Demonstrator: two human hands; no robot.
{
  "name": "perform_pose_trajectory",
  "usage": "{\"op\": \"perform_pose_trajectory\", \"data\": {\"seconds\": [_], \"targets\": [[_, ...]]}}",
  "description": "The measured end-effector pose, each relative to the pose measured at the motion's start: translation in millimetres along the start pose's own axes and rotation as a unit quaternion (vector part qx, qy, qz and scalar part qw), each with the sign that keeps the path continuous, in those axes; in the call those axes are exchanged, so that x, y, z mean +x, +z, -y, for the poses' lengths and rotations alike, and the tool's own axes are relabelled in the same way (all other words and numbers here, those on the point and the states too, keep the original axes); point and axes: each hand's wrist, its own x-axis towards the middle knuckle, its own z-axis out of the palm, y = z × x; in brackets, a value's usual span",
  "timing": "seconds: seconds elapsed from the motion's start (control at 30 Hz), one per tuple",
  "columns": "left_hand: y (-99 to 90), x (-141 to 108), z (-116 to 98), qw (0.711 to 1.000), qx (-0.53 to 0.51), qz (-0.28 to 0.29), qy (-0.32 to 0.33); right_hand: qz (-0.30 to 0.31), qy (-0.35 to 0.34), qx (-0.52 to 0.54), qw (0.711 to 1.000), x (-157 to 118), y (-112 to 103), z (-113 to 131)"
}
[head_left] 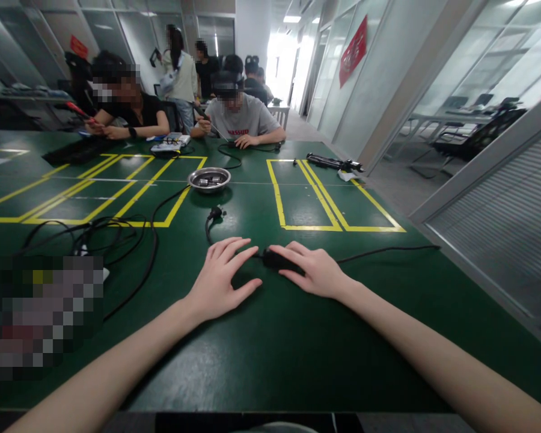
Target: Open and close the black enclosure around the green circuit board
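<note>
A black power adapter (pixel 270 259) lies on the green table (pixel 252 367) in front of me, with a cord at each end. My right hand (pixel 313 269) grips it from above, fingers on its far side and thumb on its near side. Just left of it, my left hand (pixel 220 278) is open, fingers spread low over the tabletop, beside the short cord and holding nothing. From behind the left hand a black cord runs up to a plug (pixel 215 213). The other cord (pixel 388 251) stretches right along the table.
A metal bowl (pixel 209 180) with small metal parts stands beyond the plug. Coiled black cables (pixel 112 237) lie at left, beside a blurred-out object (pixel 40 319). Yellow tape (pixel 313 228) marks the table. A folded black tripod (pixel 333 162) lies far right. Two people (pixel 238 114) sit opposite, handling tools.
</note>
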Motion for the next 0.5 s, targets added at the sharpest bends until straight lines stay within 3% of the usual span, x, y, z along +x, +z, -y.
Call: {"op": "perform_pose_trajectory", "data": {"seconds": [0.1, 0.2, 0.27, 0.37, 0.5], "targets": [[-1.9, -2.0, 4.4, 0.999, 0.014, -0.029, 0.004, -0.139, 0.124, 0.068, 0.980, -2.0, -5.6, -40.2], [-0.9, -3.8, 6.2, 1.000, 0.004, -0.015, 0.010, -0.301, 0.266, 0.105, 0.910, -8.7, -15.2, -85.7], [0.8, -4.6, 6.0, 1.000, -0.005, 0.002, 0.014, -0.371, 0.325, 0.110, 0.863, -16.2, -22.0, -111.9], [2.8, -5.6, 4.9, 0.999, -0.018, 0.025, 0.016, -0.431, 0.381, 0.119, 0.809, -28.5, -29.0, -139.3], [4.2, -6.8, 4.3, 0.999, -0.030, 0.037, 0.008, -0.425, 0.428, 0.112, 0.790, -39.9, -26.5, -158.1]]}}
